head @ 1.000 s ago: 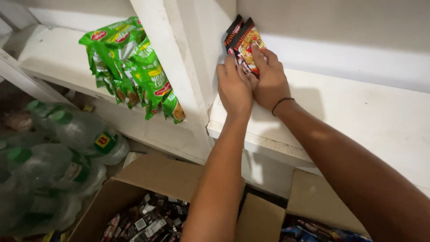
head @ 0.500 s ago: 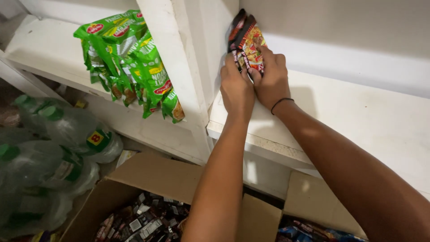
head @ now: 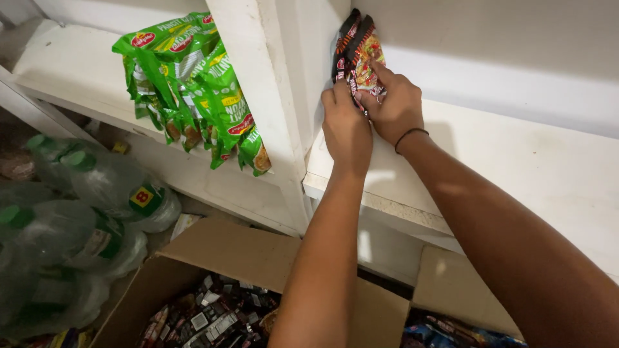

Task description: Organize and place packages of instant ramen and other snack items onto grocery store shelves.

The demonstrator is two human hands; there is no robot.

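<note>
Nearest to the person, an open cardboard box [head: 258,258] stood on the floor, filled with many small dark sachets [head: 206,319] lying loose. To the left of it lay clear plastic bottles with green caps [head: 97,187], wrapped together in film. Higher up, both arms reached to the white shelf [head: 516,167]. The left hand [head: 346,125] and the right hand [head: 393,106] were closed around a small stack of red and black noodle packets [head: 356,51], which stood upright in the back corner of the shelf, pressed against the white divider [head: 271,96]. The right index finger lay on the front packet. In the compartment further left, green noodle packets [head: 193,84] leaned in a row.
</note>
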